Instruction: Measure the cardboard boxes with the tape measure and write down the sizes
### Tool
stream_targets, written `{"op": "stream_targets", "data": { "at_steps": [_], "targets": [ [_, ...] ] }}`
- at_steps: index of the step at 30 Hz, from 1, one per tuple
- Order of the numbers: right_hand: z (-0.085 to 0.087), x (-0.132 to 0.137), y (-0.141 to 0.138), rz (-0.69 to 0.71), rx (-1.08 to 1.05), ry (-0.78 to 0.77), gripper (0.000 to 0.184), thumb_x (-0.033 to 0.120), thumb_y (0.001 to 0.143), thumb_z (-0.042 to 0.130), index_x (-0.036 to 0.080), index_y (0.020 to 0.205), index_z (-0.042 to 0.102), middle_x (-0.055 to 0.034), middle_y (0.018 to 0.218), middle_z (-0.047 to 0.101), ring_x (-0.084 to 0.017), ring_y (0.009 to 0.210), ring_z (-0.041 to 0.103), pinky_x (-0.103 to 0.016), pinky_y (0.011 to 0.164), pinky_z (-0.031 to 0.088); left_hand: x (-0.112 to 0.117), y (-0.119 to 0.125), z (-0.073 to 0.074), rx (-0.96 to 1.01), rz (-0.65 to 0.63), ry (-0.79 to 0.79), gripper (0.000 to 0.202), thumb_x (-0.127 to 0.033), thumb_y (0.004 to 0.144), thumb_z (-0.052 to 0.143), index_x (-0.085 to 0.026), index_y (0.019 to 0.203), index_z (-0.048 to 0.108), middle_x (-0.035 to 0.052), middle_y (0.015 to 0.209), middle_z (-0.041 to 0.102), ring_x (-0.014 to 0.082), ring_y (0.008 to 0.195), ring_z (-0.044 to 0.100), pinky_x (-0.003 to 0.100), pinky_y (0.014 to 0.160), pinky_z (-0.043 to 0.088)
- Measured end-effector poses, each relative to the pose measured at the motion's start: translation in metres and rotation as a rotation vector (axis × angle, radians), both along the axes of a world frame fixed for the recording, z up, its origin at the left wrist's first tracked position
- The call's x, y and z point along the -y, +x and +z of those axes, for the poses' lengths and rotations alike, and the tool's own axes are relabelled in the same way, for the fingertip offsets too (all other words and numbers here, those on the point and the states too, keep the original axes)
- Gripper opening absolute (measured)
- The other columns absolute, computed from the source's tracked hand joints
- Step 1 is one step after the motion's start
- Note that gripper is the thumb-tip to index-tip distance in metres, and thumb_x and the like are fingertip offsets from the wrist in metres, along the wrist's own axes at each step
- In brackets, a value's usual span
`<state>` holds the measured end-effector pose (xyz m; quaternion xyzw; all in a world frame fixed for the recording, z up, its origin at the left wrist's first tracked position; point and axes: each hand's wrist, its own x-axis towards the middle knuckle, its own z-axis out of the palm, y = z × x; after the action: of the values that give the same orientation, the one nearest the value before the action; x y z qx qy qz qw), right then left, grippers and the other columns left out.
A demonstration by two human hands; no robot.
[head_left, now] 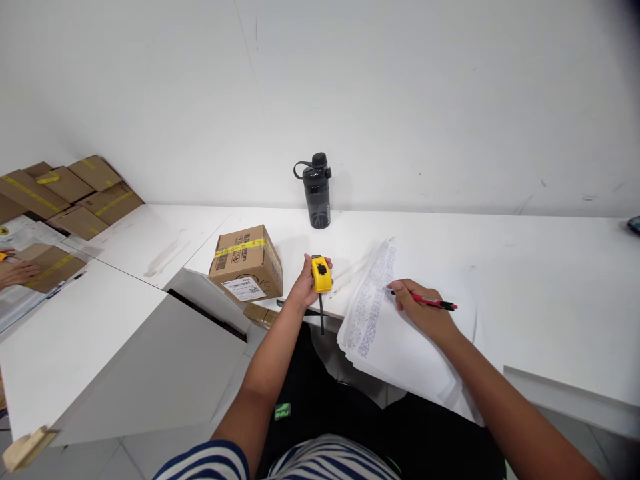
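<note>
My left hand (pixel 306 283) is closed around a yellow tape measure (pixel 321 274), held upright just above the white table's front edge, with a black strap hanging down from it. A small cardboard box (pixel 246 263) with yellow tape and a printed label sits to the left of that hand. My right hand (pixel 417 308) pinches a red pen (pixel 431 303) and rests on a stack of printed paper sheets (pixel 380 327) that overhangs the table edge.
A dark water bottle (pixel 318 191) stands by the wall behind the box. Several taped cardboard boxes (pixel 70 190) are piled at the far left, where another person's hand (pixel 17 272) rests. The white table (pixel 540 280) stretches right; a gap opens below the small box.
</note>
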<state>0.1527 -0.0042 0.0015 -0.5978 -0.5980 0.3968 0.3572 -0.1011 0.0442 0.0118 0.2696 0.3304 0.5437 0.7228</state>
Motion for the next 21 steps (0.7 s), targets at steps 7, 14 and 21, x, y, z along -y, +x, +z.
{"op": "stream_targets", "data": {
  "at_steps": [7,14,21],
  "targets": [
    [-0.002,-0.002,0.001,0.003,0.024,0.024,0.047,0.065,0.088,0.043,0.024,0.089,0.067,0.0002,0.066,0.063,-0.017,0.062,0.06,-0.029,0.057,0.046,-0.003,-0.003,-0.011,0.037,-0.037,0.011,0.063,-0.07,0.076,0.059,-0.014,0.104,0.065,0.0034,0.077,0.063,0.0094,0.06,0.058,0.021,0.056,0.047],
    [-0.006,-0.004,-0.001,-0.086,0.038,0.177,0.04,0.06,0.085,0.052,0.025,0.095,0.068,-0.003,0.085,0.07,-0.022,0.083,0.066,-0.034,0.077,0.05,-0.004,-0.003,-0.013,0.004,-0.036,0.037,0.067,-0.074,0.07,0.061,-0.016,0.102,0.062,0.0023,0.076,0.063,0.011,0.058,0.06,0.023,0.056,0.048],
    [-0.026,-0.019,0.009,-0.304,0.07,0.333,0.056,0.04,0.086,0.046,0.015,0.136,0.049,-0.0124,0.108,0.069,-0.026,0.097,0.066,-0.041,0.086,0.051,-0.001,0.0,-0.009,-0.019,0.031,0.03,0.061,-0.068,0.069,0.068,-0.013,0.095,0.064,0.0027,0.076,0.064,0.0101,0.061,0.06,0.021,0.058,0.047]
  ]
}}
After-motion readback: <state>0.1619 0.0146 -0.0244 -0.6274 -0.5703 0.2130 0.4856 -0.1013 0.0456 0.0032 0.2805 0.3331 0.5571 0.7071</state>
